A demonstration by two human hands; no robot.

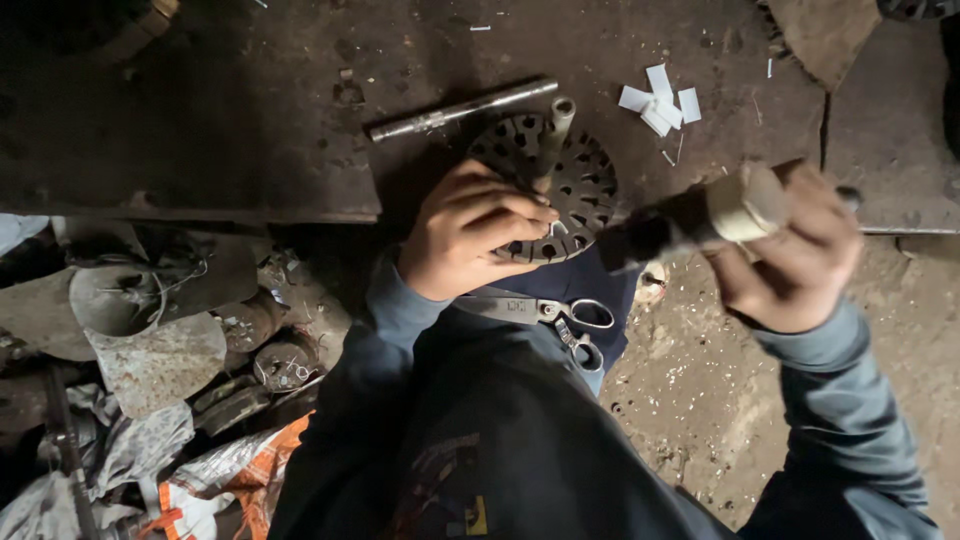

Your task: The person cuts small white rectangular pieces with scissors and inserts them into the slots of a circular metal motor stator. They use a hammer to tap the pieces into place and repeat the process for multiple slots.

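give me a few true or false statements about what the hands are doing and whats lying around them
1. The left hand rests on a round slotted metal disc. True.
2. The right hand is empty. False: it grips a dark tool with a pale wrapped handle.
3. A pair of scissors lies on the person's lap. True.
4. The white paper scraps sit on top of the disc. False: they lie on the dark work surface, apart from the disc.
5. A metal rod lies on the surface beyond the disc. True.
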